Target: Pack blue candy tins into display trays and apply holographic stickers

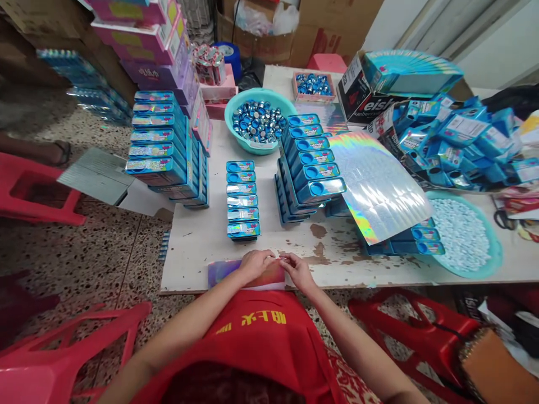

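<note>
My left hand [255, 265] and my right hand [298, 270] meet at the table's front edge, fingertips pinched close together. Between them shows a small pale sliver, too small to name. Under my left hand lies a shiny, purple-to-red iridescent sheet [219, 273]; my hands are over its right part and hide some of it. Just beyond them stands a row of blue caramel-labelled boxes [243, 200], each top with a round recess. Beyond my right hand, a stacked block of the same blue boxes [314, 160] stands partly beside a large silver holographic sheet [381, 185].
More blue boxes [155, 148] are stacked at the left. A turquoise basin [231, 120] holds blue-and-silver caps; another basin [494, 255] holds small white pieces. Blue packs spill from a carton [351, 92] at the right. Red stools [421, 320] flank the table [189, 264].
</note>
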The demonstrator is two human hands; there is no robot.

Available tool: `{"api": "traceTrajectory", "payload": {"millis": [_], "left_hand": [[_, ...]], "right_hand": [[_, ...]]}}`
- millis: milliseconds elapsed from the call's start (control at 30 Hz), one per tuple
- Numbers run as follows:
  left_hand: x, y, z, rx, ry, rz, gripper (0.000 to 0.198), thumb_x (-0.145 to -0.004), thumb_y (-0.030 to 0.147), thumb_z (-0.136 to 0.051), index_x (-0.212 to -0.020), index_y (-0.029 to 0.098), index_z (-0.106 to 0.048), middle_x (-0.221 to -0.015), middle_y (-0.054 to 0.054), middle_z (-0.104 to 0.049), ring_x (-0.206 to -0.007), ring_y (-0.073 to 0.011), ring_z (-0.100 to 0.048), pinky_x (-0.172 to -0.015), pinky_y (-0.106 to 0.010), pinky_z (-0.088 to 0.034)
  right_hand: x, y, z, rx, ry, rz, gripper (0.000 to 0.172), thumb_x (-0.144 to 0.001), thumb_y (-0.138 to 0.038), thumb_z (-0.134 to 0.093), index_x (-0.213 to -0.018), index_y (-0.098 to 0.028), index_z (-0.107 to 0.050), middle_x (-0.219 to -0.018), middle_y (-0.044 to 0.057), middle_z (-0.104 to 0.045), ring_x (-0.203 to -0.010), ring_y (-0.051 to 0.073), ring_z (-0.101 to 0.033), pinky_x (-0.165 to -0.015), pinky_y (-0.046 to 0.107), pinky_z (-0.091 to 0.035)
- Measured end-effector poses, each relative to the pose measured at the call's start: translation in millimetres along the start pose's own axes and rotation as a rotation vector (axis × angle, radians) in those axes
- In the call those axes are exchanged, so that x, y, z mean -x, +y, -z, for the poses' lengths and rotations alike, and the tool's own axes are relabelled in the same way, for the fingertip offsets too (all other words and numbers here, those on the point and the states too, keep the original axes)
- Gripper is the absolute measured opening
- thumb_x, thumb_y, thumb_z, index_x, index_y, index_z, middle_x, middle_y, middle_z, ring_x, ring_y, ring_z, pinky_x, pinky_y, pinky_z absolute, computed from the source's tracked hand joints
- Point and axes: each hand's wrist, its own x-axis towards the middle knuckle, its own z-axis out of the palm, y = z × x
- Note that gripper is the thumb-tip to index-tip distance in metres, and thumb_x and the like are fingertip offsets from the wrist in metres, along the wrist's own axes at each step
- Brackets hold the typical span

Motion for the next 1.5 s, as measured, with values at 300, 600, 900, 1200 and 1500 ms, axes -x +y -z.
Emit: {"api": "traceTrajectory", "payload": {"millis": [300, 600, 900, 1200, 1500], "left_hand": [[-15.5, -1.5, -3.3, 0.035, 0.016, -0.009, 0.030, -0.088, 0.032, -0.041, -0.094, 0.019, -0.067, -0.088, -0.005, -0.070, -0.080, -0.0177, -0.060, -0.066, -0.024, -0.037], [-25.7, -6.4, -3.9, 0.097, -0.007, -0.028, 0.030, -0.086, 0.030, -0.041, -0.087, 0.015, -0.068, -0.083, -0.006, -0.068, -0.074, -0.0155, -0.057, -0.063, -0.024, -0.036], [-31.9, -12.1, -7.8, 0.136, -0.030, -0.028, 0.027, -0.083, 0.029, -0.044, -0.083, 0.015, -0.068, -0.074, -0.003, -0.066, -0.067, -0.0142, -0.053, -0.060, -0.023, -0.034], [-28.7, -8.6, -4.2, 0.125, -0.053, -0.083, 0.025, -0.086, 0.029, -0.045, -0.086, 0.018, -0.068, -0.078, -0.001, -0.066, -0.074, -0.0146, -0.055, -0.068, -0.023, -0.039], [90.0, -19.2, 34.3, -0.047, 0.217, 0.467, 0.054, -0.089, 0.059, -0.030, -0.080, 0.017, -0.063, -0.083, -0.012, -0.067, -0.088, -0.0270, -0.061, -0.080, -0.036, -0.043]], "right_hand": [[1.9, 0.8, -4.6, 0.377, 0.142, 0.193, 0.029, -0.083, -0.037, -0.053, -0.100, -0.018, -0.066, -0.101, 0.011, -0.068, -0.090, 0.022, -0.063, -0.083, 0.037, -0.049], [19.9, 31.9, -14.8, 1.076, 0.163, 0.617, 0.048, -0.092, -0.017, -0.040, -0.139, -0.019, -0.039, -0.140, 0.015, -0.044, -0.132, 0.029, -0.035, -0.096, 0.046, -0.042], [25.3, 28.0, -3.9, 0.953, 0.075, 0.655, 0.040, -0.088, -0.017, -0.044, -0.128, -0.021, -0.051, -0.141, 0.012, -0.043, -0.134, 0.027, -0.034, -0.101, 0.049, -0.041], [9.8, 8.4, -4.7, 0.240, 0.105, 0.108, 0.043, -0.076, -0.049, -0.060, -0.102, -0.015, -0.059, -0.093, 0.010, -0.067, -0.083, 0.022, -0.062, -0.072, 0.035, -0.052], [52.5, -36.0, -21.1, 0.313, 0.053, 0.378, 0.020, -0.085, -0.035, -0.052, -0.076, -0.019, -0.061, -0.067, 0.002, -0.063, -0.058, 0.012, -0.054, -0.056, 0.024, -0.044]]}}
